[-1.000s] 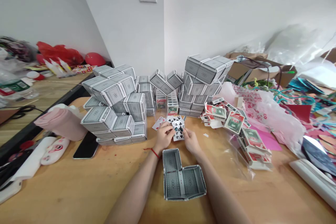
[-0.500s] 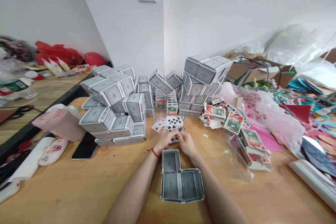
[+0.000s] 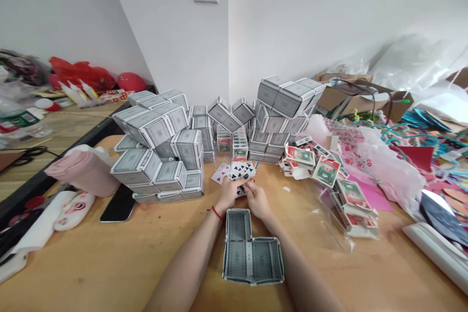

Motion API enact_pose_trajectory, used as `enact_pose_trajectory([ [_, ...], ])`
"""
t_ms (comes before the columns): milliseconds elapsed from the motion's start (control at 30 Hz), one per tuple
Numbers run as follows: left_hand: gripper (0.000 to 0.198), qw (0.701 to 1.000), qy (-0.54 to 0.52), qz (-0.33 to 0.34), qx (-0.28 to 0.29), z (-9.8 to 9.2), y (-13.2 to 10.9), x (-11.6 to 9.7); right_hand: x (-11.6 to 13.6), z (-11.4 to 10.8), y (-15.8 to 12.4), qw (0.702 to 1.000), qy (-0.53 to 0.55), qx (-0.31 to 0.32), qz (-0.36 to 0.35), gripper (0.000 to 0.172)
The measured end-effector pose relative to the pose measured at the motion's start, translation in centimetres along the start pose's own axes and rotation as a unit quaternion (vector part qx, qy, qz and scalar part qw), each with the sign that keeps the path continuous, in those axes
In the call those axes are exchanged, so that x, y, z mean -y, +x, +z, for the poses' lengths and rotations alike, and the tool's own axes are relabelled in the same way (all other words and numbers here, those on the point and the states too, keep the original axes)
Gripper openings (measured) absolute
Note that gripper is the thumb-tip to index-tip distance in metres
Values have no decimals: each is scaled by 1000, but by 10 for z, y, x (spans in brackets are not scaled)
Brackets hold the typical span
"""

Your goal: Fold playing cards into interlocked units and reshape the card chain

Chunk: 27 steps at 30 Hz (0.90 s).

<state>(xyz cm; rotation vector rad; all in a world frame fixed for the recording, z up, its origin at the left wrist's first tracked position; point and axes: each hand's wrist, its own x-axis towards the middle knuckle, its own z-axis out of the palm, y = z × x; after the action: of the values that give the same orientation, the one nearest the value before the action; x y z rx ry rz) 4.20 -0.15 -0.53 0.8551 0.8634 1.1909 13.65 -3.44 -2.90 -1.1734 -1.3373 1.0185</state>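
My left hand [image 3: 227, 193], with a red string at its wrist, is closed on a playing card [image 3: 239, 189] with black clubs. My right hand [image 3: 257, 199] meets it at the card's right side, its fingers pinched together on the card's edge. Behind them, more cards lie on the table, one with clubs [image 3: 244, 168] and one with red hearts [image 3: 221, 173]. Between my forearms sits an L-shaped open tray [image 3: 249, 256] made of grey-backed cards. Two small stacks of card boxes [image 3: 240, 146] stand beyond the hands.
Grey card-box blocks [image 3: 161, 129] are stacked at the left, others [image 3: 281, 102] at the right. Opened card boxes [image 3: 325, 170] lie right of the hands. A black phone [image 3: 117, 204] and pink roll [image 3: 86, 170] lie left. Plastic bags and cardboard crowd the right back.
My fingers have shifted slightly at the card, with my left thumb a little further up and left. The rest stays nearly as it was.
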Motion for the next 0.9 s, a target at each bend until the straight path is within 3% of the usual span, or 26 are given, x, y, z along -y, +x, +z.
enact_pose_trajectory([
  [133,17,1000,4,-13,-13,-1,-1,-1,1,1,-1,1000,15,-8,-6,13],
  [367,27,1000,-8,-9,-18,0,-3,0,2,2,-3,1000,2,-27,-7,13],
  [600,28,999,-16,15,-42,1,-3,3,7,-4,1,1000,3,1,8,19],
  [733,28,999,-12,28,-23,-1,-2,3,8,-9,4,999,29,28,18,26],
  [900,27,999,14,38,-29,1,-2,2,6,-9,5,999,29,8,30,31],
])
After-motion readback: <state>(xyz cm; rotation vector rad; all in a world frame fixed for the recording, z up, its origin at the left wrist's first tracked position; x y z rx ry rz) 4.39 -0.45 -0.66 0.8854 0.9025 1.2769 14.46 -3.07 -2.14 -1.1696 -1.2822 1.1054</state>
